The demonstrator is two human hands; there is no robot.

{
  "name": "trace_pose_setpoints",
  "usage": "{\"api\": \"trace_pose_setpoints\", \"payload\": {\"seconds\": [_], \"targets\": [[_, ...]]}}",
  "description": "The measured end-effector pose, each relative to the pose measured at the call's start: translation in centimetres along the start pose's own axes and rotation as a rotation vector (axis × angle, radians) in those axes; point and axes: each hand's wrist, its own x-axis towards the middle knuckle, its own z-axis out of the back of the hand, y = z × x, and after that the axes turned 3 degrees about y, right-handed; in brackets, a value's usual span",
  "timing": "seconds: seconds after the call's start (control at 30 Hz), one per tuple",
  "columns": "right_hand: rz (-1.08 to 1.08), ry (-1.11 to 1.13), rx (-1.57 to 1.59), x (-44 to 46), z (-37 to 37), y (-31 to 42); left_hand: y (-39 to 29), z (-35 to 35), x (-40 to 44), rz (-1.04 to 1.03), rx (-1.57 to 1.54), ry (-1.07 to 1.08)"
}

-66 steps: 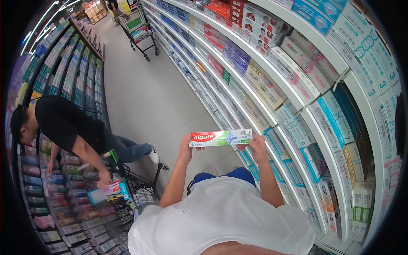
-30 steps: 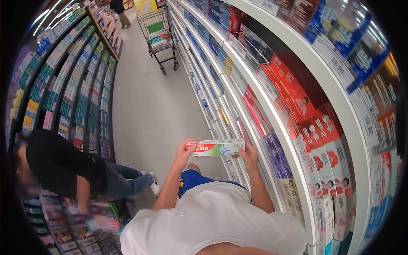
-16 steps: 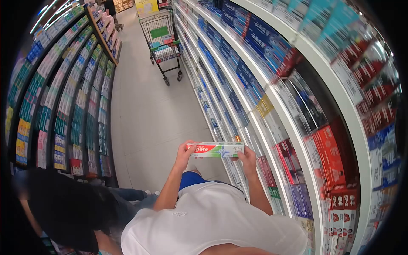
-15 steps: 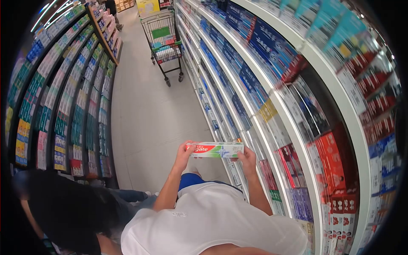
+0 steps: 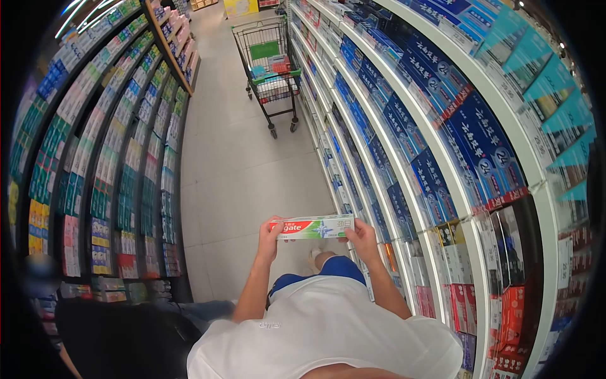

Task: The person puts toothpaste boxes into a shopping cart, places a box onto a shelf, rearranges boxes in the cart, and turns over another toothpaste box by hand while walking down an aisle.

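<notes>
A long Colgate toothpaste box, red, green and white, is held level in front of my body, its printed front facing up at me. My left hand grips its left end, with the thumb on the front and fingertips showing under the lower edge. Around the right end are the thumb and fingers of my right hand. Below the box show my blue shorts and one foot on the floor.
Shelves of boxed goods line the right side, close to my right arm. Dark shelves run along the left. A shopping cart stands ahead by the right shelves. At lower left a person in black is beside me.
I have moved forward along the aisle; the cart looks nearer and different boxes are beside me on the right. The person in black has slid lower in view. Both hands keep holding the box.
</notes>
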Motion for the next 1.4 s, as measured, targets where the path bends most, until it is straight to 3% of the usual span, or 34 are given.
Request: {"api": "trace_pose_setpoints", "payload": {"seconds": [0.4, 0.47, 0.53, 0.6, 0.63, 0.67, 0.77, 0.8, 0.83, 0.9, 0.97, 1.07, 1.13, 1.33, 1.4], "targets": [[0.032, -0.037, -0.071, 18.8, 1.5, 0.7, -2.0, 3.9, 19.3, -0.03, 0.007, 0.021], [0.193, -0.202, -0.331, 22.2, 1.1, 2.5, -2.9, 4.1, 23.4, -0.047, 0.008, 0.031], [0.552, -0.436, -0.675, 24.8, 0.7, 6.8, -3.7, 4.4, 26.8, -0.052, 0.011, 0.038], [0.721, -0.515, -0.778, 24.8, 0.8, 12.4, -4.4, 4.4, 30.2, -0.054, -0.129, 0.058], [1.002, -0.613, -0.712, 24.3, 0.0, 15.8, -4.7, 4.4, 31.9, -0.059, -0.12, 0.054], [0.999, -0.61, -0.698, 23.2, -0.6, 18.4, -4.7, 4.1, 33.2, -0.037, -0.175, 0.039], [2.314, -0.102, -0.344, 19.6, -1.5, 24.5, -4.0, 4.0, 37.1, 0.015, -0.25, 0.013], [2.629, -0.83, -0.662, 20.0, -1.6, 26.9, -3.4, 4.2, 38.0, 0.056, -0.289, 0.024], [2.705, -1.693, -1.032, 20.8, -1.7, 28.4, -3.3, 4.5, 39.0, 0.063, -0.268, 0.02], [2.645, -1.775, -1.211, 21.9, -2.1, 28.5, -2.9, 4.4, 41.0, 0.076, -0.277, 0.172], [2.592, -1.833, -1.412, 23.2, -2.4, 28.5, -3.3, 3.6, 42.2, 0.121, -0.284, 0.114], [2.526, -1.47, -1.293, 25.5, -3.5, 28.3, -3.4, 4.1, 44.8, 0.124, -0.299, 0.226], [2.463, -1.26, -1.188, 27.5, -4.5, 28.0, -4.2, 3.9, 46.2, 0.153, -0.307, 0.14], [2.201, -0.705, -0.827, 35.3, -8.7, 27.2, -5.3, 8.2, 53.4, 0.191, -0.31, 0.234], [2.245, -0.78, -0.944, 37.6, -9.6, 27.3, -6.4, 9.7, 55.8, 0.197, -0.304, 0.235]]}}
